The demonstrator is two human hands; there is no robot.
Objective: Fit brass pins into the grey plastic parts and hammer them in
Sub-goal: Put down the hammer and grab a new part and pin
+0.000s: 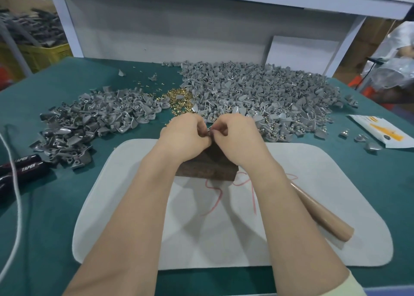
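Note:
My left hand (186, 134) and my right hand (235, 134) meet fingertip to fingertip above the far edge of a dark wooden block (208, 165). Both sets of fingers curl round a small grey plastic part (210, 131), mostly hidden between them. Whether a brass pin is in it I cannot tell. A heap of brass pins (179, 98) lies just beyond my hands. Grey plastic parts form a big pile (264, 94) on the right and a smaller pile (89, 121) on the left. A wooden hammer handle (322, 215) lies by my right forearm.
The block stands on a white mat (336, 206) with red scribbles, on a green table (44, 206). Black handles marked TAPER (24, 165) and a white cord (18, 206) lie at left. An orange-and-white packet (380, 132) and a few loose parts lie at right. A white shelf panel (168, 33) stands behind.

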